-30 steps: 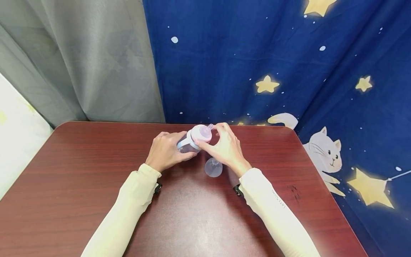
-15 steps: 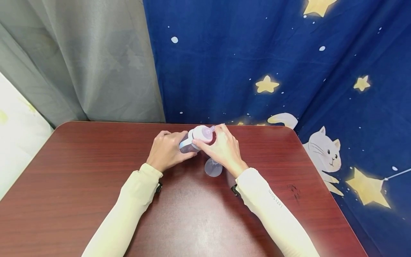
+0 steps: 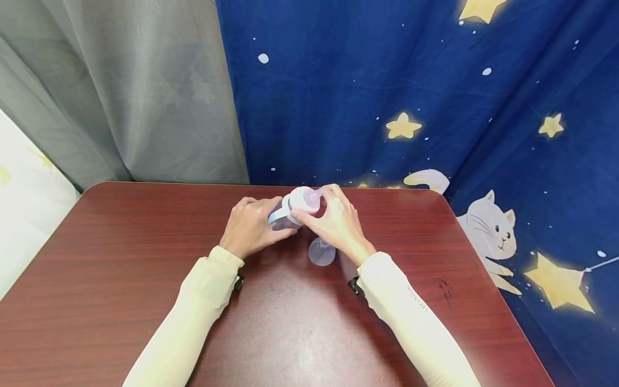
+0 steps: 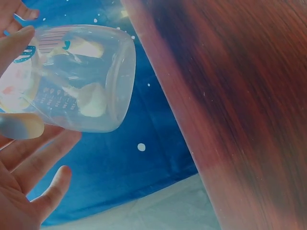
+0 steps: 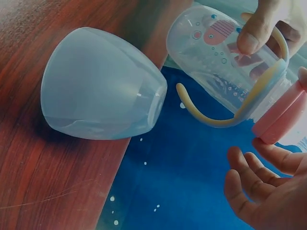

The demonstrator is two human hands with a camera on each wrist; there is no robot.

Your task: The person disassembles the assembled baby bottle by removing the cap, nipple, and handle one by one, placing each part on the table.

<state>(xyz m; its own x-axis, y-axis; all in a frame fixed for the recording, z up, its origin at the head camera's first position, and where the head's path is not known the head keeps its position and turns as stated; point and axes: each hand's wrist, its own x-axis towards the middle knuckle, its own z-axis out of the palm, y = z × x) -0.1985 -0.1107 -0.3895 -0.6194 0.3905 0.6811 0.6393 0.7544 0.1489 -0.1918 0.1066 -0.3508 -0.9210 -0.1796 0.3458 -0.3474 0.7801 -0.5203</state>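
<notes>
A clear baby bottle (image 5: 211, 52) with printed pictures and yellowish handles (image 5: 206, 117) is held tilted above the table, its top toward my right side. My left hand (image 3: 249, 226) grips the bottle's body, thumb on the near side. At the other end, my right hand (image 3: 340, 220) holds the pink collar (image 5: 278, 115) between thumb and fingers; its other fingers are loosely spread in the right wrist view. The clear teat (image 3: 316, 194) points up and right beside the right fingertips. Just below the hands, a translucent bottle cap (image 5: 100, 86) stands on the table.
The reddish-brown wooden table (image 3: 271, 333) extends around both forearms, its far edge just beyond the hands. Behind it hang a grey curtain (image 3: 159, 97) and a blue star-print curtain (image 3: 329, 97). A dark mark (image 3: 442, 287) lies to the right.
The right hand has shifted slightly left around the collar, and the teat tip sits slightly further right. The left hand keeps its hold, and the cap stays in place.
</notes>
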